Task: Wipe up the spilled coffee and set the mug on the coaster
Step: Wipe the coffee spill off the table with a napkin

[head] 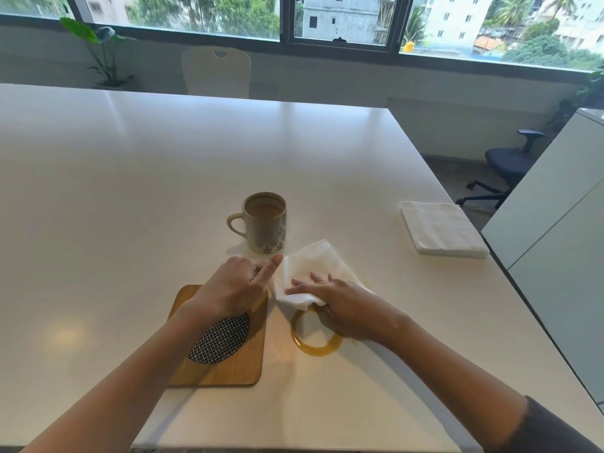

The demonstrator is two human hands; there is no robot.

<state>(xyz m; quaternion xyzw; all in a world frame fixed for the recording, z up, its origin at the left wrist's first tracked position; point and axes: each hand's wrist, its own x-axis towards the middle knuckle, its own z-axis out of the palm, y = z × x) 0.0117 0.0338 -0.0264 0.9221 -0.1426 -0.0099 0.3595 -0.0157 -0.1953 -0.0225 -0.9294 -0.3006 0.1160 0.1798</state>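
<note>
Right hand (pixel 343 305) pressed napkin (pixel 313 259) flat-fingered onto coffee ring (pixel 314 350) to blot; left hand (pixel 232 286), loosely curled, empty, hovered over coaster (pixel 228 371).

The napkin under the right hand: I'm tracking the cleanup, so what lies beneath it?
The napkin covers the far edge of the coffee ring on the table; the ring's near arc shows bare. Any coffee beneath it is hidden. The right hand presses on top.

Wide white surface (pixel 163 158), glossy, soft glare patches. Long dark-framed window (pixel 340 21) behind: daylight, trees, pale buildings outside. White chair (pixel 215 73) at far edge, potted plant (pixel 98 50) to its left. Right: dark office chair (pixel 506 165) on grey floor (pixel 457 171), white cabinet (pixel 555 207) beside
</note>
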